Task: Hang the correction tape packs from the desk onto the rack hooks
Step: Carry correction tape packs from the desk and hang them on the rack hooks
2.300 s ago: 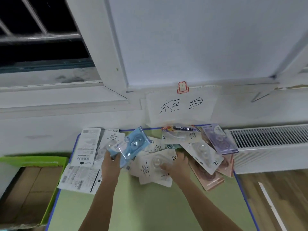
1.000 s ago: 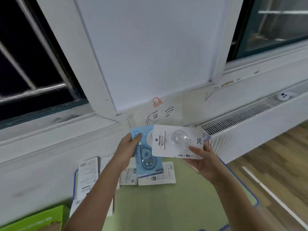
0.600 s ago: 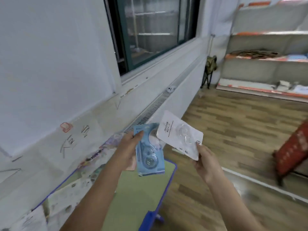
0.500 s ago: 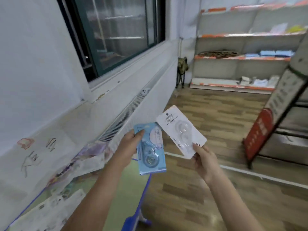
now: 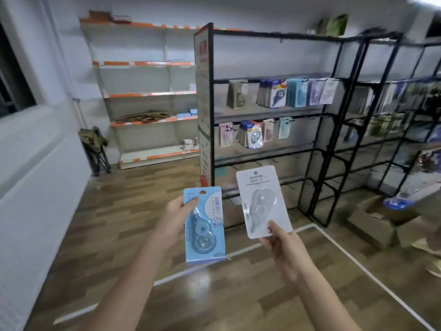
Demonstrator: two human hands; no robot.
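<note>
Ahead of both hands, well apart from them, stands the black rack with packs already on its upper hooks. The left hand pinches a blue pack by its top left edge; the right hand grips a white pack at its bottom corner. Both grips are thin edge pinches, so either card could twist or slip during hooking, and the right grip, far from the hang hole, may make it miss the hook

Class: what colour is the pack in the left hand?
Light blue pack, seen in the head view.
</note>
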